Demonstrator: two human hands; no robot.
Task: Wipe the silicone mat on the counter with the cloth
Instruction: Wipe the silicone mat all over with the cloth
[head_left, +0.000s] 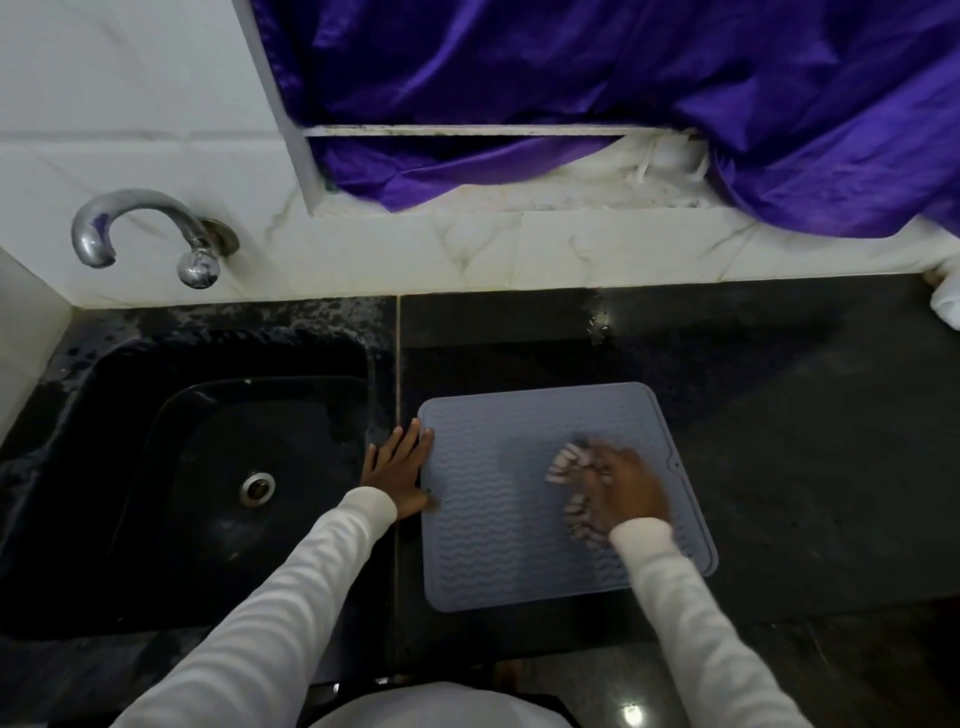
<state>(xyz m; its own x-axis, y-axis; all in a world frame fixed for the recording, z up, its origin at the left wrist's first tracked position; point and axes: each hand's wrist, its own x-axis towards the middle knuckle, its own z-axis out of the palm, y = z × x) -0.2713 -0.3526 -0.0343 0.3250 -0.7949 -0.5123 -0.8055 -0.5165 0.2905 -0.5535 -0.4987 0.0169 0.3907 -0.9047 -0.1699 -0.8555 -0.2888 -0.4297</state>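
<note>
The grey silicone mat (498, 499) lies flat on the dark bench (779, 441), just right of the sink (218, 467). The left hand (400, 478) presses its left edge, fingers straight. The right hand (623, 488), motion-blurred, rests on the cloth (569, 483) at mat centre-right; its grip state cannot be determined.

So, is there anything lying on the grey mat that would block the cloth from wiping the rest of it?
Nothing visible does. The grey wavy-ribbed silicone mat carries only the right hand with the blurred pale cloth. The left hand rests at its left edge, beside the black sink.
</note>
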